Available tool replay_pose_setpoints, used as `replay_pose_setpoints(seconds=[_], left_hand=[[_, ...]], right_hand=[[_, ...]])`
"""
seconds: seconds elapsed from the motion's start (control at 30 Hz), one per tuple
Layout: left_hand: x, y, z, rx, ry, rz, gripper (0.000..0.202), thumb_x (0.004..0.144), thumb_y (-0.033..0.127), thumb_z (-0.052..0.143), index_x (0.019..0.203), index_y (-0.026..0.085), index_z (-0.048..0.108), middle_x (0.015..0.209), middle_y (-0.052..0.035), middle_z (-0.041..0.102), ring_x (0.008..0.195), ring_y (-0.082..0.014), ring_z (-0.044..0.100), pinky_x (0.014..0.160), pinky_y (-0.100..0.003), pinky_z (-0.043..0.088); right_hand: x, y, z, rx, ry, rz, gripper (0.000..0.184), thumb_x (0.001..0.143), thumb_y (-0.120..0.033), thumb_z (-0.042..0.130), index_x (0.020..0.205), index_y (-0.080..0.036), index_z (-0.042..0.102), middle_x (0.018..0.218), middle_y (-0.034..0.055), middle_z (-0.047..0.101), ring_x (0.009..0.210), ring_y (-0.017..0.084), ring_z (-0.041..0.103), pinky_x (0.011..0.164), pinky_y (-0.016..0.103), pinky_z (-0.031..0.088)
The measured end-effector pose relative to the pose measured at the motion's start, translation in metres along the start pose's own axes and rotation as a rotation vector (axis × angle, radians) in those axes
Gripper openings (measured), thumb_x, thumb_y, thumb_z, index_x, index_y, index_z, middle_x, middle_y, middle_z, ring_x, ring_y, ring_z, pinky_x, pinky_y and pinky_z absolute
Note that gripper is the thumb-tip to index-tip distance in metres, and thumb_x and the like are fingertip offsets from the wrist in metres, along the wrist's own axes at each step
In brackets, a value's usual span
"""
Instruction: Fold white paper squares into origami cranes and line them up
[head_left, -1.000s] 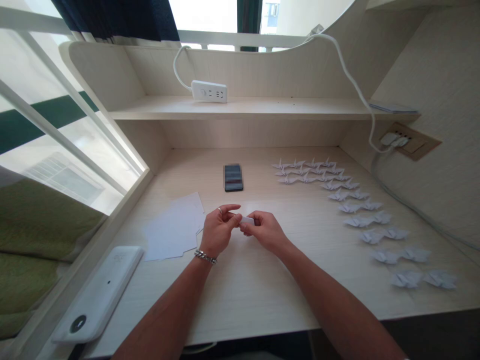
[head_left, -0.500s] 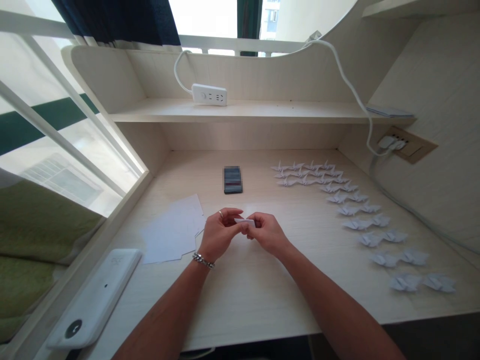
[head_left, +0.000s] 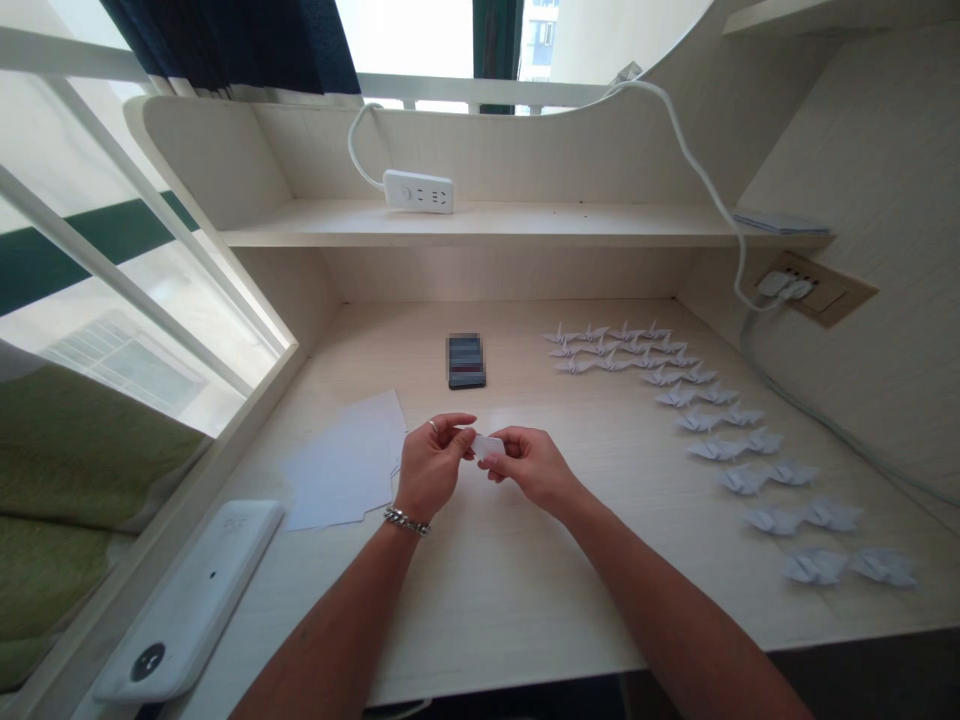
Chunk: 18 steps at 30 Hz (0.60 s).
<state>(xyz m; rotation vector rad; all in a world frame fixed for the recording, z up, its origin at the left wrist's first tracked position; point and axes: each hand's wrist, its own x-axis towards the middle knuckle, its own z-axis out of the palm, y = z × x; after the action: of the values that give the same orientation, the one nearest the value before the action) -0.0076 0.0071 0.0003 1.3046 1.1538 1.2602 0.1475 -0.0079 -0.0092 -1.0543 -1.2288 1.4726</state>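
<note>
A small folded piece of white paper (head_left: 488,446) is held between my two hands above the middle of the desk. My left hand (head_left: 435,462), with a ring and a chain bracelet, pinches its left edge between thumb and fingers. On the other side, my right hand (head_left: 534,464) grips the right part with thumb and fingertips. The fingers cover part of the paper, so its full shape is hidden. Loose white paper sheets (head_left: 341,465) lie just left of my left hand. Several folded white paper cranes (head_left: 716,449) stand in rows on the right.
A phone (head_left: 466,361) lies beyond my hands. At the left edge is a long white device (head_left: 191,600) with a round dark button. A power strip (head_left: 418,191) rests on the shelf (head_left: 495,240). White cable (head_left: 701,180) hangs down to a wall socket (head_left: 816,290).
My left hand has shifted slightly left, and its thumb has drawn back from the right thumb. More of the folded paper's face now shows between the hands.
</note>
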Motion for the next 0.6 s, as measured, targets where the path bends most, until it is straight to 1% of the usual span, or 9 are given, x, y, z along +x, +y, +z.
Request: replay_pose_setpoints(seconds=[0.03,0.1,0.2,0.3,0.4,0.5,0.6], left_hand=[[0.0003,-0.0001,-0.0008,0.019,0.004,0.005,0.023,0.075,0.027,0.069,0.093,0.013,0.068,0.061,0.0007,0.066,0.055,-0.0107,0.060,0.055,-0.022,0.050],[0.0009,0.0006,-0.0025,0.052,0.014,0.012,0.024,0.076,0.029,0.068,0.094,0.013,0.068,0.062,0.0000,0.067,0.055,-0.0112,0.061,0.056,-0.023,0.051],[0.0012,0.0035,-0.0036,0.052,0.038,0.010,0.027,0.077,0.033,0.068,0.095,0.012,0.069,0.064,-0.0012,0.067,0.056,-0.0120,0.062,0.059,-0.025,0.053],[0.0005,0.0059,-0.0022,-0.064,0.024,-0.033,0.033,0.078,0.039,0.067,0.097,0.012,0.068,0.070,-0.0029,0.069,0.059,-0.0130,0.064,0.063,-0.027,0.055],[-0.0011,0.0063,0.0006,-0.200,-0.010,-0.064,0.039,0.078,0.042,0.067,0.103,0.012,0.065,0.077,-0.0048,0.071,0.067,-0.0144,0.067,0.069,-0.030,0.056],[-0.0029,0.0052,0.0030,-0.242,-0.075,-0.052,0.043,0.070,0.032,0.076,0.106,0.014,0.063,0.080,-0.0049,0.072,0.073,-0.0149,0.068,0.074,-0.029,0.055],[-0.0042,0.0041,0.0050,-0.237,-0.137,-0.056,0.044,0.064,0.023,0.080,0.104,0.014,0.063,0.080,-0.0049,0.073,0.075,-0.0150,0.067,0.074,-0.028,0.054]], right_hand=[[0.0000,0.0005,-0.0002,0.000,0.002,-0.003,0.033,0.063,-0.034,0.078,0.086,-0.015,0.065,0.065,0.0017,0.067,0.055,0.013,0.060,0.056,0.027,0.049],[-0.0005,0.0006,-0.0006,-0.025,0.020,-0.032,0.034,0.066,-0.033,0.076,0.094,-0.016,0.064,0.064,0.0010,0.067,0.057,0.014,0.061,0.056,0.028,0.050],[-0.0021,-0.0009,-0.0007,-0.144,0.119,-0.142,0.030,0.074,-0.032,0.070,0.100,-0.018,0.066,0.073,0.0030,0.068,0.067,0.015,0.063,0.061,0.028,0.050],[-0.0023,-0.0014,-0.0008,-0.216,0.247,-0.226,0.028,0.075,-0.031,0.070,0.100,-0.019,0.070,0.082,0.0051,0.069,0.072,0.016,0.063,0.067,0.029,0.051],[0.0000,0.0007,-0.0020,-0.122,0.294,-0.244,0.030,0.074,-0.031,0.071,0.101,-0.018,0.070,0.074,0.0036,0.069,0.064,0.015,0.062,0.065,0.030,0.052],[0.0025,0.0033,-0.0033,-0.025,0.311,-0.235,0.033,0.072,-0.033,0.073,0.101,-0.017,0.071,0.067,0.0025,0.069,0.059,0.015,0.061,0.062,0.030,0.052],[0.0021,0.0034,-0.0031,-0.044,0.325,-0.223,0.035,0.073,-0.036,0.073,0.102,-0.016,0.071,0.069,0.0037,0.071,0.060,0.016,0.062,0.062,0.032,0.053]])
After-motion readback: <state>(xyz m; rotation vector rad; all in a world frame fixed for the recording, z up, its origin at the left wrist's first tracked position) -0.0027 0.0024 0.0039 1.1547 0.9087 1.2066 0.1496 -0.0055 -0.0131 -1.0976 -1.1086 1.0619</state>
